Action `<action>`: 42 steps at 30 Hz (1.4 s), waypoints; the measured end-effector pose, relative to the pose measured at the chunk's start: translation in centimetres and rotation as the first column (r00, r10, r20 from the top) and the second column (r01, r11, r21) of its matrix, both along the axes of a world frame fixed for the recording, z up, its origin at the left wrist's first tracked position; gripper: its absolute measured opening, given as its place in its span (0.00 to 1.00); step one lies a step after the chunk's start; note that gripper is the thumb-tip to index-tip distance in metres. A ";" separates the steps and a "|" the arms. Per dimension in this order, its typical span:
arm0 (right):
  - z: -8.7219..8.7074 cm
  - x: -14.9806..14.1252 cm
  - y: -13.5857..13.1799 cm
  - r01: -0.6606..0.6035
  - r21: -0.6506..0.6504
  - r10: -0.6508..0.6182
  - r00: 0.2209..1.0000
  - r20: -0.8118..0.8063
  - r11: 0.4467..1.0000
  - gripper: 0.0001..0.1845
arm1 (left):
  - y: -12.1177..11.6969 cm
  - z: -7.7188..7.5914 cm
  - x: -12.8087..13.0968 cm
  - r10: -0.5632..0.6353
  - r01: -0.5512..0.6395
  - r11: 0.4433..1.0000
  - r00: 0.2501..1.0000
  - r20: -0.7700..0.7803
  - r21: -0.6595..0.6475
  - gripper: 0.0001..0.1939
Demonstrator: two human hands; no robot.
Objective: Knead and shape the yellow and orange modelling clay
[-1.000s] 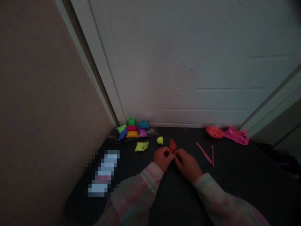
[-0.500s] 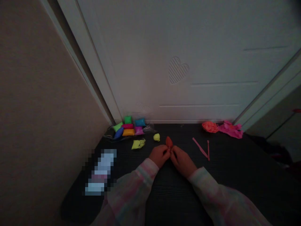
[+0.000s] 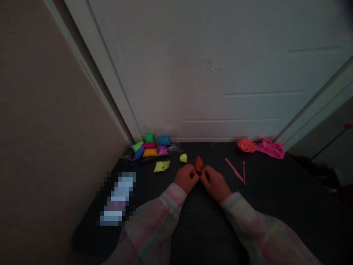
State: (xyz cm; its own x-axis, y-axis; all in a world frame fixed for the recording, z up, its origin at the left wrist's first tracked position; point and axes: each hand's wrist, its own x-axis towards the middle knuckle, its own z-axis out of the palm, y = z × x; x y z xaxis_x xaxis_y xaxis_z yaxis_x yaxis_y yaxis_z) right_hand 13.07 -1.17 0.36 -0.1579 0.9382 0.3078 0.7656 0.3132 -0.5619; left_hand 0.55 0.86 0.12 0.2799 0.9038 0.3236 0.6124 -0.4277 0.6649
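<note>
Between my two hands is a small red clay packet [image 3: 199, 162], pinched at its near end, its far end pointing at the door. My left hand [image 3: 186, 178] is closed on the left of that edge, thumb and fingers pressed together. From the right, my right hand [image 3: 215, 183] pinches the same edge, almost touching the left. Just beyond the left hand sits a lump of yellow clay [image 3: 183, 158]. A crumpled yellow packet [image 3: 161, 166] lies to its left. The fingertips partly hide the packet's near end.
Several coloured packets [image 3: 150, 152] lie in a clear bag at the back left. Two pink modelling tools [image 3: 235, 171] rest to the right. Orange clay [image 3: 246, 145] and a pink crumpled piece [image 3: 271, 148] are at the back right. A blurred-out bright rectangle [image 3: 118, 198] lies left. A white door [image 3: 171, 92] stands behind.
The view has shifted slightly. Both hands keep their pinch on the red packet; its near edge looks spread wider between the fingers now. Other things lie as before.
</note>
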 end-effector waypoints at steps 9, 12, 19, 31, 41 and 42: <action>0.3 -0.3 -0.1 0.041 0.081 -0.055 0.982 0.181 0.996 0.07 | -0.3 0.2 0.3 0.121 -0.121 0.992 0.993 0.013 -0.026 0.07; 0.5 -0.5 0.1 0.050 0.134 -0.079 0.971 0.224 0.990 0.06 | -0.3 0.3 0.4 0.120 -0.115 0.991 0.990 -0.069 0.074 0.10; 0.7 -0.3 0.1 0.135 0.124 -0.148 0.984 0.097 0.983 0.06 | -0.3 0.1 0.3 0.102 -0.095 0.984 0.994 -0.039 0.151 0.10; 0.1 -0.4 0.3 0.083 0.022 -0.080 0.990 -0.114 0.996 0.05 | -0.2 -0.2 0.6 0.069 -0.072 0.987 0.997 0.025 0.141 0.11; 0.1 -0.5 0.6 0.090 0.059 -0.078 0.980 -0.184 0.994 0.03 | 0.0 -0.8 0.8 0.075 -0.084 0.977 0.996 0.053 0.196 0.14; 0.1 -0.4 0.6 0.095 0.064 -0.082 0.980 -0.179 0.993 0.03 | 0.1 -0.8 0.8 0.066 -0.072 0.973 0.997 0.033 0.219 0.14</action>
